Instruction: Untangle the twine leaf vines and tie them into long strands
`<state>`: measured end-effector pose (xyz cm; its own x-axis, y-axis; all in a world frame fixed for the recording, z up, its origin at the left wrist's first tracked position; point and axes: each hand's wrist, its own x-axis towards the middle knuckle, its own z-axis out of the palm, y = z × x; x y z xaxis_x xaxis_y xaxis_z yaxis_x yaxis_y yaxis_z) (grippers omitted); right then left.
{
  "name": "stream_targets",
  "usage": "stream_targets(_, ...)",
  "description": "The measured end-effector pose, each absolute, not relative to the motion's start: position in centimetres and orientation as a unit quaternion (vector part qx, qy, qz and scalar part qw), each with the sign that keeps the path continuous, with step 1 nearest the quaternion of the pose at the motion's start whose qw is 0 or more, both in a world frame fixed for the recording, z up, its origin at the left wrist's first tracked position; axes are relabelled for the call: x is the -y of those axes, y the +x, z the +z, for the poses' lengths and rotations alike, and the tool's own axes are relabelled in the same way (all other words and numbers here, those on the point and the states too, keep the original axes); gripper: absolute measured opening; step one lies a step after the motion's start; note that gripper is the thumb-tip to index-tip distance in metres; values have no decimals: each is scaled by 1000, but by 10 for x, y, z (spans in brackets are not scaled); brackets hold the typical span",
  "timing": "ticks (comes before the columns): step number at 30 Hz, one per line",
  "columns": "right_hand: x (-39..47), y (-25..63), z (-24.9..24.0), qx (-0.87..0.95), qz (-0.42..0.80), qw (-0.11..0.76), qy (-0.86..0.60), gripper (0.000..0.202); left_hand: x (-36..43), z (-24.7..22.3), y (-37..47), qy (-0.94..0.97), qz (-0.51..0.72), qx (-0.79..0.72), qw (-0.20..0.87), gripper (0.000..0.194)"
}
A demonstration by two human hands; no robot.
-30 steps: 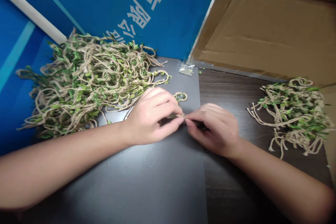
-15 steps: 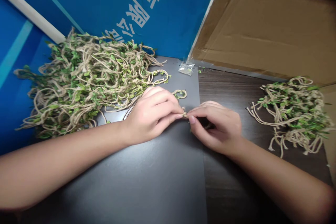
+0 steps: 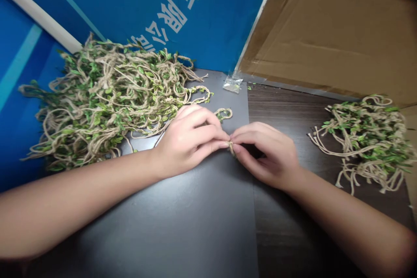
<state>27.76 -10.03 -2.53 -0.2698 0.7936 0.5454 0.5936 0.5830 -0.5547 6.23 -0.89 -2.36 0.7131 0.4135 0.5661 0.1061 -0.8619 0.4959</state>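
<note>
My left hand (image 3: 195, 139) and my right hand (image 3: 267, 152) meet over the grey table surface, fingertips almost touching. Both pinch a short bit of twisted twine (image 3: 231, 145) between thumb and fingers; most of the strand is hidden by the hands. Behind my left hand lies a large tangled heap of beige twine with green leaves (image 3: 117, 95), and a leafy loop (image 3: 224, 114) sticks out just beyond the knuckles. A smaller bundle of leafy twine (image 3: 368, 134) with loose cut ends rests at the right.
A small clear plastic packet (image 3: 232, 84) lies at the back, beside some green scraps. Behind the table stand a blue panel (image 3: 224, 13) with white characters and a brown cardboard sheet (image 3: 342, 30). A white pole (image 3: 42, 13) slants at the upper left.
The fingertips of both hands have come closer together, and the pinched twine now points down between them. Both heaps look the same.
</note>
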Motion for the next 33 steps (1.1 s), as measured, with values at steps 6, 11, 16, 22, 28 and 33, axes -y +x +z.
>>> stream_targets(6, 101, 278, -26, 782, 106, 414, -454, 20, 8, -24, 62, 902, 338, -150, 222, 7)
stream_targets(11, 102, 279, -28, 794, 102, 401, -446, 17, 8, -25, 63, 898, 345, -158, 222, 9)
stream_targets(16, 102, 278, -27, 793, 111, 402, -445, 15, 10, -24, 62, 898, 359, -161, 199, 12)
stream_targets(22, 103, 276, -28, 791, 77, 397, -459, 13, 14, -21, 63, 914, 338, -148, 166, 2)
stream_targets(28, 104, 275, -31, 793, 68, 394, -460, 14, 15, -21, 63, 915, 325, -147, 186, 5)
stream_targets(33, 105, 275, -30, 787, 104, 394, -463, 14, 15, -24, 63, 915, 325, -144, 188, 5)
